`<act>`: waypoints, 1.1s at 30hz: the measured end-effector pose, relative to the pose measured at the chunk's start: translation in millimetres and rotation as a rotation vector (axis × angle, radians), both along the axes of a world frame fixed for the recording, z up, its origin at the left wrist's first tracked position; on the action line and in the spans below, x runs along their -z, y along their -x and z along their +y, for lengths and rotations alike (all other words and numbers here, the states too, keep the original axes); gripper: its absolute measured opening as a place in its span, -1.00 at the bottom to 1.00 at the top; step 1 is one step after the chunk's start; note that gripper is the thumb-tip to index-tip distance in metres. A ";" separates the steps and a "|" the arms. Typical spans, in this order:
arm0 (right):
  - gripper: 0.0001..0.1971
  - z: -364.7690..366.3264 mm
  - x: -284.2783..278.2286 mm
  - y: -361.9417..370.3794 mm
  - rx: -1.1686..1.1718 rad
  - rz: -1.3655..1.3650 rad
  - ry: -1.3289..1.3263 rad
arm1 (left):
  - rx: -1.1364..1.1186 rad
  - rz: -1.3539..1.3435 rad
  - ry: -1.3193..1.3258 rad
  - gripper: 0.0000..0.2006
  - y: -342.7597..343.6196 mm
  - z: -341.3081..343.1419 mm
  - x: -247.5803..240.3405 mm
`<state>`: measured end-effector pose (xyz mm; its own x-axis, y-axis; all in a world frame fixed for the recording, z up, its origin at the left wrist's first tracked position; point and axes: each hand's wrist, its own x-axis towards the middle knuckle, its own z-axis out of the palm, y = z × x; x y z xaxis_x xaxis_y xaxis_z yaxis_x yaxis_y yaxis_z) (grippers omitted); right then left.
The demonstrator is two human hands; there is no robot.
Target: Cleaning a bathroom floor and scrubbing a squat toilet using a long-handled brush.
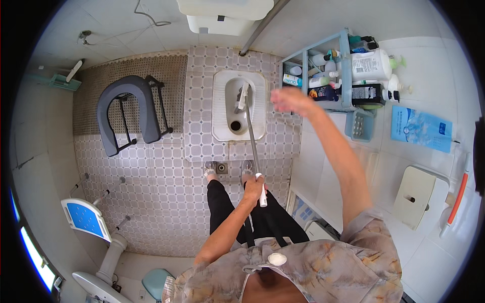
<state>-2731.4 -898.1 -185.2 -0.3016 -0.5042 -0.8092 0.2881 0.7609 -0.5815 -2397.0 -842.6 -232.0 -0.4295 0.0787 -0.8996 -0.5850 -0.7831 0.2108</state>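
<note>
My left hand is closed around the white grip of a long-handled brush. Its grey pole runs forward, and its pale head rests inside the bowl of a white squat toilet. Farther forward and to the right, my right hand is stretched out beside the blue storage rack. Motion smears its fingers, and I cannot see anything held in it. Bottles fill the rack next to that hand.
A dark grey commode chair frame stands on a brown mat at left. Near the left wall is a blue-and-white shower seat. A cream step stool and a small blue basket lie along the right side.
</note>
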 end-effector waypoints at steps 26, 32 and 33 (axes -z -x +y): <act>-0.63 195.3 44.3 -268.9 0.513 -0.089 -0.395 | 0.346 0.198 0.145 -0.58 -57.6 -6.8 -3.9; -0.49 232.3 55.7 -286.6 0.036 0.214 -0.582 | -0.006 -0.163 0.338 -0.67 -188.9 -50.8 51.0; -0.49 236.0 54.1 -289.4 -0.048 0.217 -0.622 | -0.056 -0.229 0.382 -0.69 -223.6 -57.3 62.2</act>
<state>-2442.0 -662.1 -239.3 -0.4798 0.0212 -0.8771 0.1713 0.9827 -0.0700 -2173.4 -899.9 -294.2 -0.2100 -0.2954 -0.9320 -0.6091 -0.7061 0.3610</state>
